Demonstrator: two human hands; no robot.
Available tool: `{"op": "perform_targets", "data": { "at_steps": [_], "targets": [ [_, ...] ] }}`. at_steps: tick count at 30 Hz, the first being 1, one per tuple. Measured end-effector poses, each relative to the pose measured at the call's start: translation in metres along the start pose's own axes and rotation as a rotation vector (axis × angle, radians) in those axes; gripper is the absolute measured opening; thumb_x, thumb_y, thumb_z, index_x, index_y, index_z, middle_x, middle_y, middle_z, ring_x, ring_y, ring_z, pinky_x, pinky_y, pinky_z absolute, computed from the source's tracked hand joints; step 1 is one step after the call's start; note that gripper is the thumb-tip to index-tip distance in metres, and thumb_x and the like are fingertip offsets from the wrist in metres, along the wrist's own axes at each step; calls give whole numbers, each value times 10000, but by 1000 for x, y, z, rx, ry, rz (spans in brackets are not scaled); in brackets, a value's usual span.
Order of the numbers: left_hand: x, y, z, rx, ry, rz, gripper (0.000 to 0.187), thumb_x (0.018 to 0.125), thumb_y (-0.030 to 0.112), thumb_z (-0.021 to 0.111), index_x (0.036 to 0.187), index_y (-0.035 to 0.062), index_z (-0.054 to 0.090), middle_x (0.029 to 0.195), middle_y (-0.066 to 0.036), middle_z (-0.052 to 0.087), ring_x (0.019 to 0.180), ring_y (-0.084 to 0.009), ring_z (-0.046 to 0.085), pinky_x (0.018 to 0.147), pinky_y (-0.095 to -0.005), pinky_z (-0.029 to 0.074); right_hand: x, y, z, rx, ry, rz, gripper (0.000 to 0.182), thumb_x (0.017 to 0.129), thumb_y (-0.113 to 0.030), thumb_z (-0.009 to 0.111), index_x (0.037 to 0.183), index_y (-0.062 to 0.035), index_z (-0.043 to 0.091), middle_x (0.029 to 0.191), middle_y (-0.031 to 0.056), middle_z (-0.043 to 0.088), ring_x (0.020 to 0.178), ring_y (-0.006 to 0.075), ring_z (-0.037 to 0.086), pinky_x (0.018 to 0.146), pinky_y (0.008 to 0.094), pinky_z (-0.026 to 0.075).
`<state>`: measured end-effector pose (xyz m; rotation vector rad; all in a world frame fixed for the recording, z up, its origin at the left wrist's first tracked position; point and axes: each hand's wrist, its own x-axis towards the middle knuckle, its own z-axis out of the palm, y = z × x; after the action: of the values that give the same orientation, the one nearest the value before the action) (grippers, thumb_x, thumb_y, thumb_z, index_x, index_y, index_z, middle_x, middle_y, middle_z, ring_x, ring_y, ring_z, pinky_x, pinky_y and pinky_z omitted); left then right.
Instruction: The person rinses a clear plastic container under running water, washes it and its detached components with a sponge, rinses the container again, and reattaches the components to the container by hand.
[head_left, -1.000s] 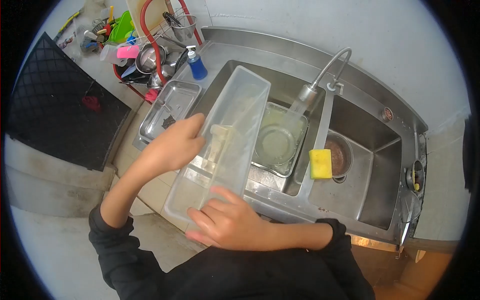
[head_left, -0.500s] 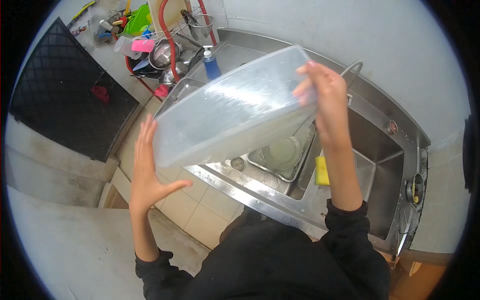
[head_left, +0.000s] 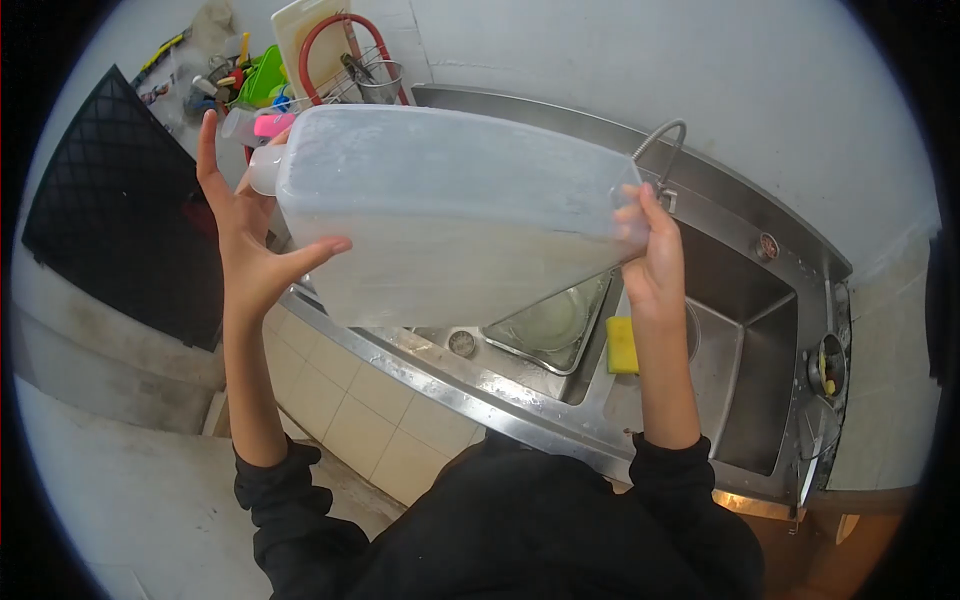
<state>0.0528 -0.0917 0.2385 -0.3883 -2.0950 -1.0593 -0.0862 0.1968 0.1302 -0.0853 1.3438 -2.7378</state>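
Note:
A large, cloudy translucent plastic container [head_left: 450, 180] is held lengthwise above the sink counter. It has a short round neck-like stub at its left end. My right hand [head_left: 655, 250] grips the right end, fingers curled over the corner. At the other end is my left hand [head_left: 250, 235], spread around the container, with its thumb over the near face. One left finger points upward, and others pass partly hidden behind the stub. Beneath the container, a metal tray [head_left: 570, 355] with a pale round dish [head_left: 550, 318] in it is partly covered.
A yellow sponge [head_left: 621, 345] lies by the right sink basin [head_left: 735, 370]. Behind the basin curves a faucet [head_left: 680, 128]. The drain [head_left: 462, 343] shows at the left. A dish rack with a red frame [head_left: 305, 50] stands at back left; a small pan [head_left: 832, 365] is at far right.
The container has turned so its right end dropped and its left end rose, bringing the stub into view. My left hand has moved up and left, its thumb now over the container.

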Motion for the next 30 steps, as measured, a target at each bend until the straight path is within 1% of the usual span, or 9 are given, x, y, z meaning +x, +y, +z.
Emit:
{"op": "perform_targets", "data": {
  "at_steps": [11,16,20,22,25,26,28,29,30],
  "targets": [
    [-6,16,2,5,-22,-37,1209,486,150,827,1376,162,8,1220,-184,451,1134,-281,448,980,-396,332,-19,2,-3,15,-1,34,283,863,-293,522,901,-21,592,661,78,605,561,111,521,585,230,409],
    [-27,27,-30,168,-113,-69,1210,449,164,840,1379,137,67,1272,-187,391,1164,-275,415,992,-381,310,-49,13,10,-42,-147,-32,303,862,-320,537,928,-26,564,644,66,596,540,97,530,551,217,418],
    [-73,33,-55,714,-291,-174,1028,414,227,834,1294,67,327,1278,-130,393,1183,-288,389,1007,-387,282,-107,43,12,-75,-278,-3,292,887,-283,507,998,-16,545,649,58,586,578,91,548,578,234,442],
    [-95,55,-46,1240,-537,-174,776,534,176,779,1217,54,432,1219,-120,447,1165,-310,407,1001,-433,273,-134,63,4,-164,-320,-33,275,901,-258,485,1003,-11,546,651,54,585,586,88,544,593,231,442],
    [-121,67,-44,756,-654,-252,582,669,250,688,1172,54,471,1194,-135,467,1160,-330,403,991,-454,263,-167,94,-27,-264,-421,62,256,884,-230,506,965,5,567,660,61,587,634,134,557,632,270,443],
    [-129,62,-40,756,-661,-270,582,669,250,688,1172,54,471,1194,-135,467,1160,-330,403,991,-454,263,-169,105,-39,-262,-424,81,256,884,-230,506,965,5,567,660,61,587,634,134,557,632,270,443],
    [-158,43,-25,418,-566,-575,498,755,368,585,1135,58,497,1200,-155,465,1157,-341,400,987,-457,261,-174,131,-76,-638,-748,-266,255,853,-220,540,951,11,589,726,91,597,733,211,566,711,325,436],
    [-161,39,-6,436,-554,-676,514,764,394,568,1148,63,488,1225,-164,442,1161,-349,390,988,-454,259,-181,149,-101,-667,-805,-157,252,826,-226,563,973,-26,605,853,119,601,844,290,540,782,385,413],
    [-160,30,15,453,-537,-772,530,773,420,551,1162,67,479,1250,-173,418,1165,-356,379,989,-452,257,-183,153,-112,-659,-816,-146,252,826,-226,563,973,-26,605,853,119,601,844,290,540,782,385,413]
  ]
}}
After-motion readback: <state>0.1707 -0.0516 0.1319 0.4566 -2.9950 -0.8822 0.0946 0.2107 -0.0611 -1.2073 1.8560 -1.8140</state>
